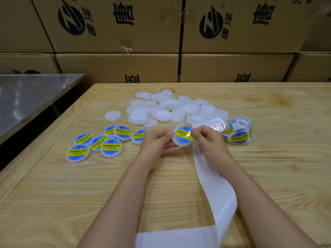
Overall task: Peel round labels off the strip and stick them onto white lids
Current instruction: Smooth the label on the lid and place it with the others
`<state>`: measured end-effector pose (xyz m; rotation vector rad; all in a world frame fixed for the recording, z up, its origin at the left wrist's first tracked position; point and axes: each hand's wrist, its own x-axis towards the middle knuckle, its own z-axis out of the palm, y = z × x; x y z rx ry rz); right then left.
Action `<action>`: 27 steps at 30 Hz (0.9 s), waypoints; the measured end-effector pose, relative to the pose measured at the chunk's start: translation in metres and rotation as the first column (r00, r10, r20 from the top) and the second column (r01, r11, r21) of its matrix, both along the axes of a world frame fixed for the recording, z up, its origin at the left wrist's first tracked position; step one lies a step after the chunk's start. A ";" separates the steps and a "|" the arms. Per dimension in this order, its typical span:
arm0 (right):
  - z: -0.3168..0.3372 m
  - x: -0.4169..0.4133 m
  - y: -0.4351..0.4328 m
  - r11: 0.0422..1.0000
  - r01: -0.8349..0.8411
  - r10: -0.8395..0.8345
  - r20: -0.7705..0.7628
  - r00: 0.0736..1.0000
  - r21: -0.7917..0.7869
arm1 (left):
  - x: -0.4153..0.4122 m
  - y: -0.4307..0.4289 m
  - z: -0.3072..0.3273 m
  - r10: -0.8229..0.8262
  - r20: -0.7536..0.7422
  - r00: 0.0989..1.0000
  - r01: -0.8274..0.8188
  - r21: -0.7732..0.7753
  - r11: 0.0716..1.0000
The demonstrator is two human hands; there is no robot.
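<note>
Head view. L hand holds a white lid just above the wooden table, approx mid-frame. Its fingers are curled under the lid, w/ the thumb tip on the lid's left rim. R hand sits at the lid's right side. Its thumb & forefinger are closed in a pinch on the right edge of a round label, and the other fingers are curled in. The label is blue w/ a yellow band reading "SOLDERING PASTE". It lies over the lid's face, a bit off-centre to the right. Can't tell if it's pressed down all the way.

Label roll stands on edge just right of the R hand, w/ blue-yellow labels showing on its outer turns. From it the white backing strip runs under the R hand & forearm toward the bottom of the frame, then folds left along the lower edge. A glossy round patch shows on the strip btw the roll and the R hand.

Behind the hands is a heap of blank white lids, overlapping, w/ one single lid apart at its left. Left of the L hand are seven labelled lids, flat on the table, labels up, some overlapping.

Far left, a metal tabletop stands beside the wooden one. At the back are stacked cardboard boxes w/ black print.
</note>
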<state>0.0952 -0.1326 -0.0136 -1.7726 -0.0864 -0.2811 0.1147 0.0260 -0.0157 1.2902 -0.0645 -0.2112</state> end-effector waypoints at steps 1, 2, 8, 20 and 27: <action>0.001 -0.001 -0.001 1.000 -0.006 0.006 0.003 1.000 -0.022 | 0.000 0.000 0.000 0.004 0.003 1.000 -0.004 0.003 1.000; 0.001 -0.001 -0.001 0.999 -0.012 0.012 0.005 1.000 -0.040 | -0.001 0.000 0.000 0.006 0.009 1.000 -0.006 0.008 1.000; 0.004 -0.002 0.000 0.998 -0.036 0.037 0.002 0.999 -0.058 | -0.002 0.000 0.000 0.012 0.030 0.999 -0.014 0.039 0.999; 0.000 0.000 -0.001 0.983 -0.023 0.021 -0.010 1.000 -0.182 | -0.003 -0.002 0.002 0.033 0.011 0.999 -0.033 0.086 0.996; -0.004 0.002 -0.002 0.946 0.040 -0.022 0.060 0.998 -0.323 | -0.003 -0.002 0.001 0.028 0.019 0.999 -0.031 0.122 0.992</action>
